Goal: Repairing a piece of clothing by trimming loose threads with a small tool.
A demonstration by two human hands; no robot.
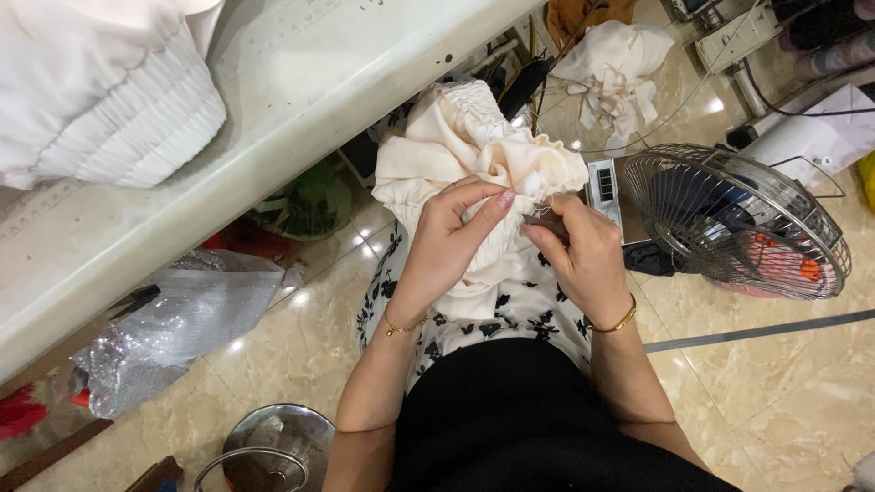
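Both forearms rise from the bottom centre of the frame and lean toward each other, so the hands meet just above the middle. The left hand (451, 232) sits left of centre with its back to the camera, wrist bent slightly, fingers curled and the fingertips (504, 197) pointing right toward the other hand. A ring shows on one finger and a thin gold bracelet circles the wrist. The right hand (583, 251) sits just right of centre, back also turned up, thumb and forefinger pinched together at its upper left. A gold bangle rings that wrist. The two hands' fingertips almost touch. Both arms are bare.
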